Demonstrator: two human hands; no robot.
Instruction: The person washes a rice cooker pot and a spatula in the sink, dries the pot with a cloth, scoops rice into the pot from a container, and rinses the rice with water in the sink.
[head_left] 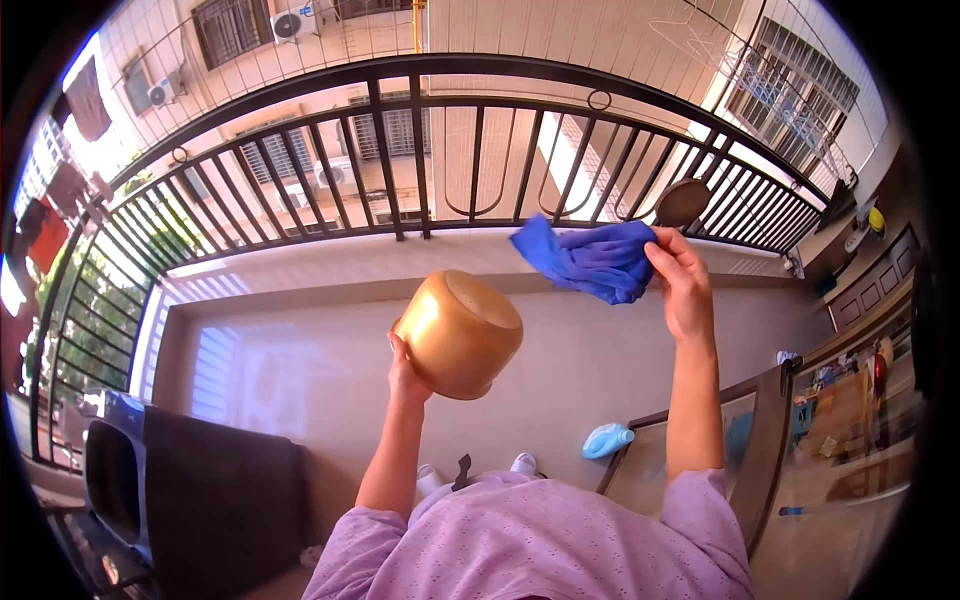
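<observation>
My left hand grips a gold-coloured round pot by its lower left side. The pot is tilted, its flat base turned up and away from me, and its opening is hidden. Most of the fingers of that hand are out of sight behind it. Out to the right, my right hand pinches a blue cloth at one end between thumb and fingers. The cloth is bunched and stretches leftward in the air, apart from the pot.
Ahead runs a black balcony railing above a low ledge. A brown round object is by the railing. A dark-covered appliance stands at left. On the floor lies a blue bottle beside a glass-panelled door frame.
</observation>
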